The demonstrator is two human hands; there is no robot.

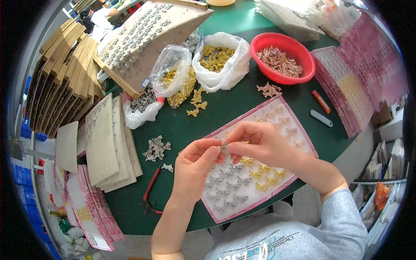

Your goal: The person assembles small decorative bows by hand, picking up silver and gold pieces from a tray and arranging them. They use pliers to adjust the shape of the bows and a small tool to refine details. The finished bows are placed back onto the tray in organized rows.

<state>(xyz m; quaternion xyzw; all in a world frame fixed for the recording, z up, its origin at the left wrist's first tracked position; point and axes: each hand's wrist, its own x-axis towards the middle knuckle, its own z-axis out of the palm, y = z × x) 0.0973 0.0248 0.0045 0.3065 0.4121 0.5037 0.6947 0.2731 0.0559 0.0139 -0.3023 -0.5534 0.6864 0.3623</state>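
Observation:
My left hand (194, 162) and my right hand (260, 142) meet over a pink-edged board (299, 126). Between their pinched fingertips is a small silver bow-shaped piece (224, 148), partly hidden by the fingers. On the board's white face sit rows of silver bow-shaped pieces (226, 185), gold ones (262, 177) beside them, and rose-coloured ones (277, 118) toward the far right. Left of my left hand lie a small pile of silver pieces (157, 148), a single silver piece (167, 167) and a red-handled pair of pliers (150, 184).
Farther back stand a red bowl (255, 43) of rose pieces, a white bag (221, 79) and a clear bag (167, 65) with gold ones. A tilted panel (125, 30) carries silver pieces. Pale panels (103, 147) stack at left; a red marker (321, 102) lies at right.

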